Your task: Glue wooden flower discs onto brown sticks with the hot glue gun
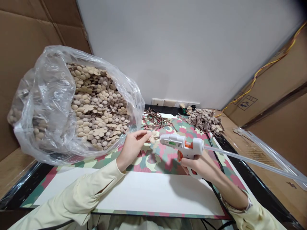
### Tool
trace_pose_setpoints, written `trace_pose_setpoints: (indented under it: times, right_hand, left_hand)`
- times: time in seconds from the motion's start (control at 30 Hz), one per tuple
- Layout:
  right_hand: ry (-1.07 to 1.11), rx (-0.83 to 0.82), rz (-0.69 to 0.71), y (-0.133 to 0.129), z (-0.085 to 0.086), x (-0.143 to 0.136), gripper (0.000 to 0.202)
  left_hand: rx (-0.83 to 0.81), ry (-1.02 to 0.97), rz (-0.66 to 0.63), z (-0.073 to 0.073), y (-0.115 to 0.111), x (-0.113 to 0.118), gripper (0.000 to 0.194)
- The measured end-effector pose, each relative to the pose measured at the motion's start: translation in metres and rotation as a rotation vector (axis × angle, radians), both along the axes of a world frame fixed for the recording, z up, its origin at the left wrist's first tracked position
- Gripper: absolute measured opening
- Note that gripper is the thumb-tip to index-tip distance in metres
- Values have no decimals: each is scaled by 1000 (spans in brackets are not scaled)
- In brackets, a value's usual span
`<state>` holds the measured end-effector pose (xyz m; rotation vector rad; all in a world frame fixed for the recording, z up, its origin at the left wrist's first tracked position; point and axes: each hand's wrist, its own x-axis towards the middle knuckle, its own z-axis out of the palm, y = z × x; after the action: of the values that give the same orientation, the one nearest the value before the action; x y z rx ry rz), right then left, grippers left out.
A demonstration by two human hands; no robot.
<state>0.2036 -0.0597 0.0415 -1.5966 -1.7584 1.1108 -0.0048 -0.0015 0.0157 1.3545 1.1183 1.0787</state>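
Note:
Between its fingertips, my left hand (134, 144) pinches a small beige flower piece (153, 136) above the patterned mat. My right hand (200, 163) is wrapped round the handle of a white and orange glue gun (183, 145). The gun's nozzle points left and is right beside the flower piece; whether they touch I cannot tell. A long clear glue stick (242, 158) runs out of the gun's back end to the right. To the left stands an open plastic bag (51, 92) full of beige flower pieces (100, 111).
Thin brown stems (157, 119) lie loose behind my hands. A pile of stemmed flower pieces (203, 119) is at the back right, near a power strip (168, 103). White paper (144, 191) covers the mat's front. More glue sticks (273, 155) lie at right, with cardboard (283, 105) behind.

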Motion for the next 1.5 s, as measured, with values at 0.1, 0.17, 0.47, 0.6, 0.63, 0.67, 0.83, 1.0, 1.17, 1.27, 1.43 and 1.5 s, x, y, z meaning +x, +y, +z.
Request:
trace_pose_setpoints:
  times: [0.1,0.17,0.47,0.6,0.63,0.67,0.83,1.0,1.17,1.27,1.43,1.5]
  right_hand:
    - [13,-29,-19,-1,3,-1,18]
    - [20,-57,-36,-1,4,-2,16]
    - [57,-77,-36,-2,2,1,15]
    - [49,-97,-49,-2,2,1,13]
    - [50,-98,-47,-2,2,1,12]
    - [53,-98,-43,-2,2,1,12]
    - [61,-85,-35,-3,2,1,13]
    - [70,-86,-39,-2,1,1,11]
    - [73,-102,-61,-2,1,1,11]
    - [60,-127,-93,-3,3,1,11]
    - [47,-131,-87,-4,5,0,12]
    - [37,-124,-79,-3,5,0,12]
  left_hand:
    - [-10,-6,4,1,0,0,39]
    - [-18,-2,-4,1,0,-1,39]
    - [-36,21,-4,4,-1,-1,40]
    - [-13,18,22,3,1,-1,36]
    - [8,13,33,2,1,-1,35]
    - [29,9,43,2,2,-1,33]
    - [48,8,52,0,4,-2,31]
    - [39,1,65,0,4,-2,32]
    - [31,6,57,1,4,-2,32]
    - [36,4,62,2,4,-2,32]
    - [22,-19,52,0,5,-2,33]
    - [11,-30,27,-2,7,-3,33]
